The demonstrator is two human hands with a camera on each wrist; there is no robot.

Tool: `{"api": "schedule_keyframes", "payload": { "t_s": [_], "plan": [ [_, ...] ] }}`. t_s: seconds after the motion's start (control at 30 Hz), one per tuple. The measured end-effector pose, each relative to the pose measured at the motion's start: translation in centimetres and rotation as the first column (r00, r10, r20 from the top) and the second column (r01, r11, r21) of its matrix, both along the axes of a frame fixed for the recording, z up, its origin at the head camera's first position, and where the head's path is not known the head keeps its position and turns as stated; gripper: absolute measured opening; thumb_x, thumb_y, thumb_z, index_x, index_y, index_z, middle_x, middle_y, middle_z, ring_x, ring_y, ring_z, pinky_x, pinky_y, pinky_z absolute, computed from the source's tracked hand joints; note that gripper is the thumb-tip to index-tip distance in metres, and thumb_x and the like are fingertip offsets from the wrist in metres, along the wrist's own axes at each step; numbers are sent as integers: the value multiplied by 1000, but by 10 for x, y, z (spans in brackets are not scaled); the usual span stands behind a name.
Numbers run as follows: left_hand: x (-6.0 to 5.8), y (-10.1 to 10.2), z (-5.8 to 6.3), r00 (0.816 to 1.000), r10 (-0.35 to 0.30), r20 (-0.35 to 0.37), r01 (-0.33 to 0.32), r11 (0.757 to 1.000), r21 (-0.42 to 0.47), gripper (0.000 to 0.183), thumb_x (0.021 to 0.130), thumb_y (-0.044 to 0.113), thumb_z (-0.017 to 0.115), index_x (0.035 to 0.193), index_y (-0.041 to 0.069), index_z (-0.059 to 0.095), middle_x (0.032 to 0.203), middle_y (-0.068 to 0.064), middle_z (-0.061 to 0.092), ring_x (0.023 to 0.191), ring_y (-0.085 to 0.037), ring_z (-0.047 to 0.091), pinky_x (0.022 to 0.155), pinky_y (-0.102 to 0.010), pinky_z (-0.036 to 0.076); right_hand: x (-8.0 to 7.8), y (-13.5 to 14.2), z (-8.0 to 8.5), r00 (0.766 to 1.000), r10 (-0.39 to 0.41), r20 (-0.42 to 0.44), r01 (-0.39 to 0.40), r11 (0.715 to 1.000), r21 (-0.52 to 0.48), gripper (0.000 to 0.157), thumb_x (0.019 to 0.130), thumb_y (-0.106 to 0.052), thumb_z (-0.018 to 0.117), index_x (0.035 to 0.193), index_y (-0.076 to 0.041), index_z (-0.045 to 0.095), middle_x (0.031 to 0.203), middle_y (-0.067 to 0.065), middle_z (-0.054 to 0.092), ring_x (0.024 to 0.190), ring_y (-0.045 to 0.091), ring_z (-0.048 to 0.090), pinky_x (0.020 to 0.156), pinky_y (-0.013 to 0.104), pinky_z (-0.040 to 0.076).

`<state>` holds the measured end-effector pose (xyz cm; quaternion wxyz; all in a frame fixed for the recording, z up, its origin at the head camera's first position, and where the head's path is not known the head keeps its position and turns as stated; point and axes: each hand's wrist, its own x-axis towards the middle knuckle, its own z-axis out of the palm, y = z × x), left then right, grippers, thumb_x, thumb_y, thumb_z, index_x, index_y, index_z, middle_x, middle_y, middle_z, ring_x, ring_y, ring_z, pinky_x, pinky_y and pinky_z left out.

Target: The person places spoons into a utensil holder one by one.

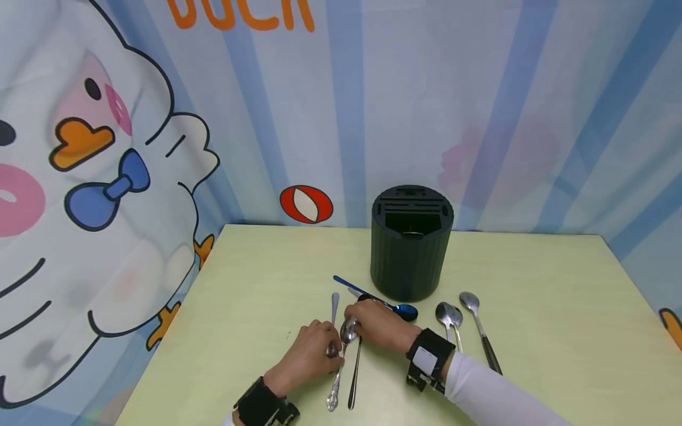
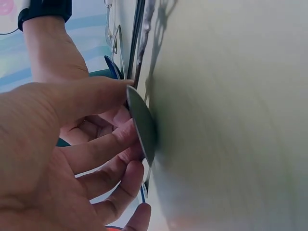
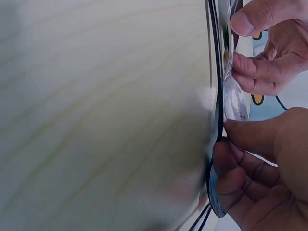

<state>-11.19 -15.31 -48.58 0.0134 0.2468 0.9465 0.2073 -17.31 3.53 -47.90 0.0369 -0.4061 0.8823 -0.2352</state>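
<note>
My left hand (image 1: 311, 355) pinches the bowl of a small spoon (image 2: 144, 127) between thumb and fingers. This spoon's handle (image 1: 334, 307) points away toward the back of the table. Just right of it lies a silver spoon with an ornate handle (image 1: 333, 397), its bowl (image 1: 348, 331) between the two hands. My right hand (image 1: 380, 324) grips a slim, dark-looking spoon (image 3: 215, 192) near its bowl, with the thin handle (image 1: 354, 381) running toward the front. The right thumb sits right at the ornate spoon's bowl in the right wrist view.
A blue spoon (image 1: 406, 312) lies behind the right hand, crossing a silver utensil tip (image 1: 354, 291). Behind stands a dark green ribbed utensil holder (image 1: 407, 260) with a slotted top. To the right are two silver spoons (image 1: 444, 313) and a black-handled spoon (image 1: 470, 302).
</note>
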Motion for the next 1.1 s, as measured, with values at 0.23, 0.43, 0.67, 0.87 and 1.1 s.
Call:
{"api": "schedule_keyframes", "payload": {
  "t_s": [0.23,0.43,0.67,0.87,1.1],
  "plan": [
    [1,2,3,999,2,42,-4,999,38,14,74,25,74,72,23,61,79,11,50,75,-11,40,70,-33,36,-2,4,1,1000,-24,-1,24,998,-52,11,87,-5,61,89,-15,63,80,-10,58,72,4,51,65,21,49],
    [0,3,2,1000,-3,-6,4,998,70,12,76,21,72,70,23,62,72,14,52,71,-9,42,68,-31,38,0,6,11,997,-71,-4,70,990,-123,13,88,-4,59,90,-16,63,81,-11,58,73,3,52,65,21,49],
    [0,2,5,987,3,162,-44,967,251,6,85,15,66,79,15,64,74,11,56,64,-4,52,51,-22,47,7,10,32,993,-115,-34,109,982,-154,14,90,-5,58,96,-16,63,88,-9,59,77,1,52,66,22,50],
    [3,4,13,954,-32,298,-92,915,393,3,87,12,63,89,10,62,67,4,62,54,-8,56,43,-21,47,9,15,45,984,-137,-117,109,970,-216,11,92,-10,57,96,-17,63,86,-11,57,75,1,51,64,22,50],
    [6,8,19,946,-82,313,-101,844,526,13,84,-1,63,96,1,59,77,1,63,69,-15,62,52,-26,55,12,17,56,977,-175,-125,131,944,-303,10,92,-15,57,100,-17,63,90,-12,58,74,-1,51,65,18,50]
  ]
}}
